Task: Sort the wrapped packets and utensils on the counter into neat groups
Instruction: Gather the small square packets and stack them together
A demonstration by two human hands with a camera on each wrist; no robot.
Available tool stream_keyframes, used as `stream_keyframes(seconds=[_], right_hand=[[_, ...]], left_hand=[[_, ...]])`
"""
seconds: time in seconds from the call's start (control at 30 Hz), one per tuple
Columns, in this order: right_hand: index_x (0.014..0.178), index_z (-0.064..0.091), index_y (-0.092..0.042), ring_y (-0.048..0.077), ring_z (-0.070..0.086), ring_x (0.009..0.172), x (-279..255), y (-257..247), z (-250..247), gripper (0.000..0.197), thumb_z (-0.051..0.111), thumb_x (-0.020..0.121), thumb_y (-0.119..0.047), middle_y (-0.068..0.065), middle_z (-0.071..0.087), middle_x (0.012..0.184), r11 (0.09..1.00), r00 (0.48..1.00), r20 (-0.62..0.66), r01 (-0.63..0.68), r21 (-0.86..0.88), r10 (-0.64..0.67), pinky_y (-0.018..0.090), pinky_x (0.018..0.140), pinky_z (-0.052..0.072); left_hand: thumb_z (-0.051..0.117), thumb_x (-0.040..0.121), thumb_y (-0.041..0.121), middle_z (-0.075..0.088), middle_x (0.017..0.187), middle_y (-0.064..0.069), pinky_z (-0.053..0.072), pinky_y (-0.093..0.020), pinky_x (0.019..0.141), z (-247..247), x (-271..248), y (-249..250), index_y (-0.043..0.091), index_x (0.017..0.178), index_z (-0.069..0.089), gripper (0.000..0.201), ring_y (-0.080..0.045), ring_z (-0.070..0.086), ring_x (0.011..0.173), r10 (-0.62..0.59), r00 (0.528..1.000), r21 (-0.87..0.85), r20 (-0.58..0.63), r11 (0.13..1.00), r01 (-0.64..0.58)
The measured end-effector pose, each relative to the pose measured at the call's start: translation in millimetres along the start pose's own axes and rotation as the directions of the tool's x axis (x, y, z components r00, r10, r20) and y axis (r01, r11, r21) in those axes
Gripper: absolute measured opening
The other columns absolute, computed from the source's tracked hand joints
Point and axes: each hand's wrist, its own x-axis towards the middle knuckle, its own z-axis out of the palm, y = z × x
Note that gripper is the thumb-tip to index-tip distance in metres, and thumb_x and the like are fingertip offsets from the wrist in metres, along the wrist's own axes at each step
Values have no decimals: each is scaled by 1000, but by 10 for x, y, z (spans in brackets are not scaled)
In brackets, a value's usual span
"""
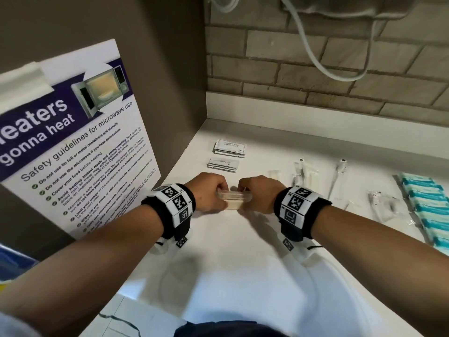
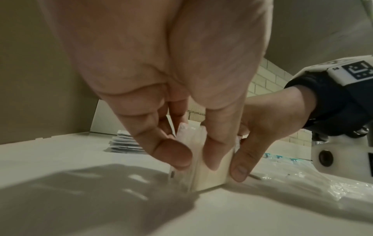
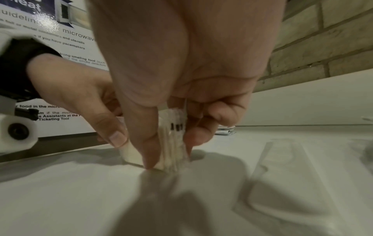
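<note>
A small stack of clear-wrapped cream packets [image 1: 234, 200] stands on its long edge on the white counter [image 1: 243, 263], straight in front of me. My left hand [image 1: 220, 195] pinches its left end and my right hand [image 1: 245, 194] pinches its right end. In the left wrist view the left hand [image 2: 193, 158] has thumb and fingers curled round the stack [image 2: 210, 180]. In the right wrist view the right hand [image 3: 171, 148] grips the wrapper edges of the stack [image 3: 131, 153], whose bottom edge touches the counter.
Behind the hands lie a pile of shampoo sachets [image 1: 230, 147] and a pile of toothpaste sachets [image 1: 223, 164]. Wrapped utensils [image 1: 301, 175] and clear packets [image 1: 381, 203] lie to the right, then a row of teal packets [image 1: 427, 210]. A microwave poster [image 1: 80, 142] stands on the left.
</note>
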Motion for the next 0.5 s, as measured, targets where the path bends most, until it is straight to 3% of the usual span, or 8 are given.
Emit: stream_keyframes(seconds=[0.13, 0.27, 0.5], right_hand=[[108, 59, -24, 21, 57, 84, -8, 7, -7, 37, 68, 74, -34, -2, 61, 89, 1000, 1000, -17, -2, -5, 2, 26, 68, 39], [89, 52, -26, 21, 58, 79, 27, 3, 84, 24, 68, 73, -35, -6, 57, 79, 1000, 1000, 17, -10, 18, 10, 27, 65, 42], [83, 53, -21, 20, 54, 75, 49, -10, 66, 19, 68, 71, -24, -2, 56, 80, 999, 1000, -22, 2, 53, -1, 26, 64, 40]], left_hand=[[76, 68, 22, 62, 95, 4, 50, -25, 76, -13, 13, 10, 26, 93, 61, 29, -17, 60, 85, 0, 1000, 30, 8, 1000, 0], [77, 68, 26, 54, 107, -1, 49, -31, 82, 92, 8, 3, 20, 110, 56, 47, -20, 56, 93, -7, 997, 107, 72, 994, 0], [71, 70, 17, 60, 104, 0, 51, -30, 81, 81, 37, 18, 20, 106, 62, 38, -19, 58, 90, 6, 1000, 62, 23, 998, -8]])
